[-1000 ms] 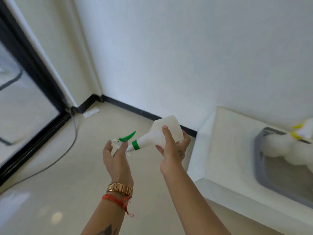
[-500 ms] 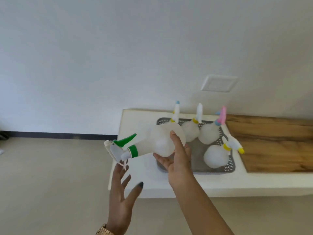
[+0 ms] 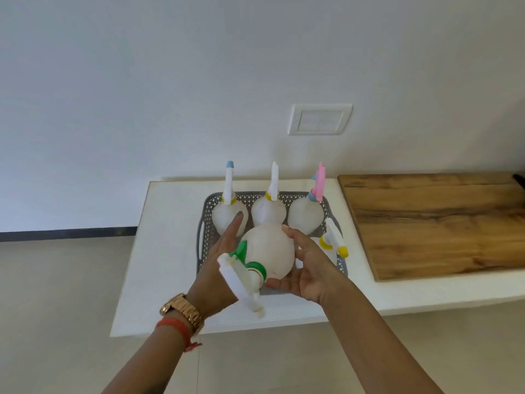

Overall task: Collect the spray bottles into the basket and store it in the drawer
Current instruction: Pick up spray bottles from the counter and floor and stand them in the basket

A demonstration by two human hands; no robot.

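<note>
A grey perforated basket [image 3: 206, 223] stands on the white counter [image 3: 159, 251]. Three white spray bottles stand along its back: one with a blue tip [image 3: 228, 206], one all white [image 3: 270, 206], one with a pink trigger [image 3: 308, 211]. Another bottle with yellow parts [image 3: 333, 244] lies at the right side. I hold a white spray bottle with a green trigger [image 3: 270, 257] tilted over the basket's front, nozzle toward me. My right hand [image 3: 309, 268] grips its body from the right. My left hand [image 3: 218, 265] rests flat against its left side, fingers stretched out.
A wooden board [image 3: 431, 223] covers the counter to the right of the basket. A white wall plate [image 3: 319, 119] sits on the wall above. Beige floor lies to the left and in front of the counter, with a dark skirting line [image 3: 68, 233] along the wall.
I have turned toward the counter and brought the green-trigger bottle over the basket. My left hand rose from below the nozzle to the bottle's left side.
</note>
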